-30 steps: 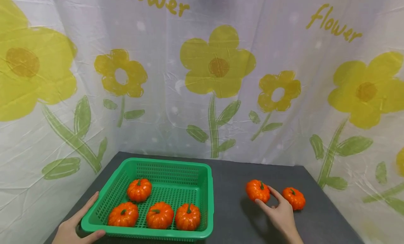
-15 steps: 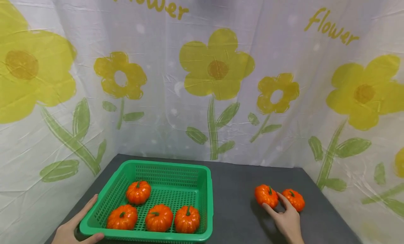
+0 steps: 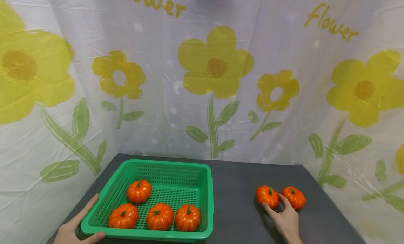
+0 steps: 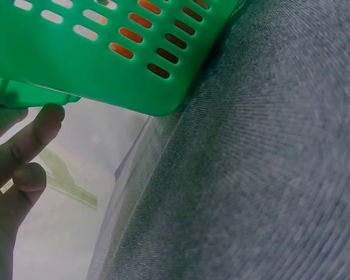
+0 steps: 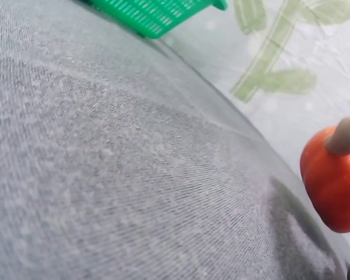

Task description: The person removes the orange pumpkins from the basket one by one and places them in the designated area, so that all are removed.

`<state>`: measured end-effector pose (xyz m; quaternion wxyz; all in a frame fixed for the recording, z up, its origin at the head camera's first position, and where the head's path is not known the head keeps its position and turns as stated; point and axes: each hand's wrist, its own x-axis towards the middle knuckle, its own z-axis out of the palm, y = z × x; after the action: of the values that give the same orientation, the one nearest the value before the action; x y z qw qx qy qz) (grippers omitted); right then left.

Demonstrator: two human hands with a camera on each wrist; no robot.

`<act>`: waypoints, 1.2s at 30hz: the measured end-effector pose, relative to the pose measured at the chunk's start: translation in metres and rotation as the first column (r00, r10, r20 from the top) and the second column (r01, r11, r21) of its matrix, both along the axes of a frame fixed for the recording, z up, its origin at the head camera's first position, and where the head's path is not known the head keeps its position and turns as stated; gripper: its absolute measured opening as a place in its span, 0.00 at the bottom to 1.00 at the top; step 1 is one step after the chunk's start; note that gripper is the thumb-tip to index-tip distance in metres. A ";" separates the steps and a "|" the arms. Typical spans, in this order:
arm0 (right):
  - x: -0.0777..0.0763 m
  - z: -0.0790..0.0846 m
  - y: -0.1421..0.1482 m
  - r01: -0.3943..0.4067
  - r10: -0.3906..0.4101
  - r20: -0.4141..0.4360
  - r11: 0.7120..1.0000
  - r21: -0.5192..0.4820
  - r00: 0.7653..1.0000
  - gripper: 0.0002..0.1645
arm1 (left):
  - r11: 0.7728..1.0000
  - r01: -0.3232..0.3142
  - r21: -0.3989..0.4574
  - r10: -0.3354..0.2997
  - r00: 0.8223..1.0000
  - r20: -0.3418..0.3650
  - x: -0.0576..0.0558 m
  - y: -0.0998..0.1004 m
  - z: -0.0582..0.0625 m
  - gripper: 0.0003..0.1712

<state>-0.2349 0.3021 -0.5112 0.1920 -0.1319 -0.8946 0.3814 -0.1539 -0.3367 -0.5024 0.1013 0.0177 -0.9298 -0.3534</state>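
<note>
At the lower left of the head view, my left hand [image 3: 74, 224] holds the near left corner of a green plastic basket [image 3: 209, 198], thumb on the front rim and fingers along the left side. The left wrist view has these fingers [image 4: 23, 146] up against the rim of the basket [image 4: 105, 76]. My right hand [image 3: 285, 219] pinches a small orange pumpkin [image 3: 266, 196] between thumb and fingers, low over the table. A shadow lies beneath this pumpkin [image 5: 335, 186] in the right wrist view. Just right of it, another pumpkin [image 3: 294, 197] sits on the table.
Inside the basket lie several more pumpkins, one [image 3: 139, 191] farther back and others, such as this pumpkin [image 3: 159, 216], along the front. The dark cloth-covered table [image 3: 233, 188] is bordered by a white flower-printed curtain [image 3: 164, 131] behind and at both sides.
My right hand has carried its pumpkin right and slightly down, closer to the other loose pumpkin, then stayed nearly still for the last half second. My left hand keeps its place on the basket.
</note>
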 end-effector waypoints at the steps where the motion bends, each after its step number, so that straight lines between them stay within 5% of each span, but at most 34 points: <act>1: 0.000 0.000 -0.001 0.006 -0.006 -0.010 1.000 0.001 1.000 0.53 | 1.000 0.000 0.006 0.000 1.000 0.003 0.000 -0.001 0.000 0.62; 13: -0.002 -0.004 -0.001 0.078 -0.078 -0.011 0.996 0.046 0.997 0.55 | 0.995 0.025 0.098 -0.027 0.999 0.019 0.003 -0.002 -0.008 0.64; 36: -0.002 -0.007 0.001 0.133 -0.134 0.022 0.989 0.059 0.991 0.59 | 0.998 0.023 0.057 -0.019 0.998 -0.055 -0.004 -0.002 -0.010 0.61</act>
<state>-0.2368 0.3032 -0.5185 0.2093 -0.1908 -0.8968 0.3399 -0.1580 -0.3388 -0.5120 0.1224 0.0011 -0.9162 -0.3815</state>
